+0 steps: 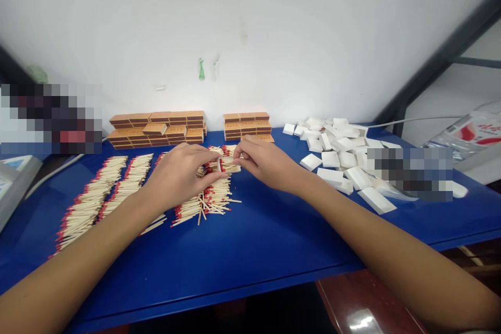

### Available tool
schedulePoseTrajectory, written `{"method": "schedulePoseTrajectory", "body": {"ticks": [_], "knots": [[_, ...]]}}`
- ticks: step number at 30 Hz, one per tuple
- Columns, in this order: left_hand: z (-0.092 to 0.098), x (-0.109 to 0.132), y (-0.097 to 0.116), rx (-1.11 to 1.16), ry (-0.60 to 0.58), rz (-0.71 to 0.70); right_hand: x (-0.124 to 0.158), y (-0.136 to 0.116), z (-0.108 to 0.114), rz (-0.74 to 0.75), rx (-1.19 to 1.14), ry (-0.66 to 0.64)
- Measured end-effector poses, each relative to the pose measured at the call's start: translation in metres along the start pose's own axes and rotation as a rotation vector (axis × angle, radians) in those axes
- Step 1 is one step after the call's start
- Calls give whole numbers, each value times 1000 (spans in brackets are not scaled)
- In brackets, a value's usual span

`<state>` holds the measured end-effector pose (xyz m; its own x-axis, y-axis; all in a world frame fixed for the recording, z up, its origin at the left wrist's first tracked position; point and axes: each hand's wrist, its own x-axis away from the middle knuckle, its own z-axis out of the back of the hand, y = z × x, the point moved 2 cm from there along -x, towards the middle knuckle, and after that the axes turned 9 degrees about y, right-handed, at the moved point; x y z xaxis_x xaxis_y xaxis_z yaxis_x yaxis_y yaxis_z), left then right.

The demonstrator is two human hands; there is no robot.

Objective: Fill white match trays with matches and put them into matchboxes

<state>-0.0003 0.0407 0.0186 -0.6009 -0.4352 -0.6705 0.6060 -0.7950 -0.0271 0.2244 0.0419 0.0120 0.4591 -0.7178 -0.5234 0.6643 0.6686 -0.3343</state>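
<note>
Left hand (183, 171): my thumb and fingers pinch a small white matchbox tray (219, 165) by its edges, above the loose matches (211, 199). Right hand (269, 163): my fingertips are bunched together just beside the tray; cannot tell whether they grip any sticks. Technique, my judgement: light pressure, since thin walls likely bow; tray level, red heads aligned, strays squared before pressing down.

Surface: blue tabletop (258, 250), with matches in slanting rows (92, 193) to the left. Stacked matchboxes (156, 129) stand by the pale wall (250, 26); white trays (346, 159) lie heaped to the right. Room: green scrap (201, 69) on the wall, dark metal frame (399, 112) at right.
</note>
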Motion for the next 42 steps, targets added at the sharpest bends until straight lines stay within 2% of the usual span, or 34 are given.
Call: {"method": "schedulePoseTrajectory", "body": {"ticks": [17,25,28,32,35,38,42], "knots": [[-1,0,-5,12,-13,89,2,-2,9,31,-74,-28],[1,-2,-3,10,-3,61,0,-4,6,7,-147,-58],[1,-1,-3,12,-18,66,-1,-2,7,-3,-168,-22],[1,0,-9,-30,-26,70,-3,9,10,-35,-49,37],[1,0,-14,-82,-31,64,-2,20,7,-56,62,-69],[2,-1,-16,-107,-42,65,0,26,2,-64,56,-190],[2,-1,-16,-105,-53,63,1,29,-2,-77,13,-244]]}}
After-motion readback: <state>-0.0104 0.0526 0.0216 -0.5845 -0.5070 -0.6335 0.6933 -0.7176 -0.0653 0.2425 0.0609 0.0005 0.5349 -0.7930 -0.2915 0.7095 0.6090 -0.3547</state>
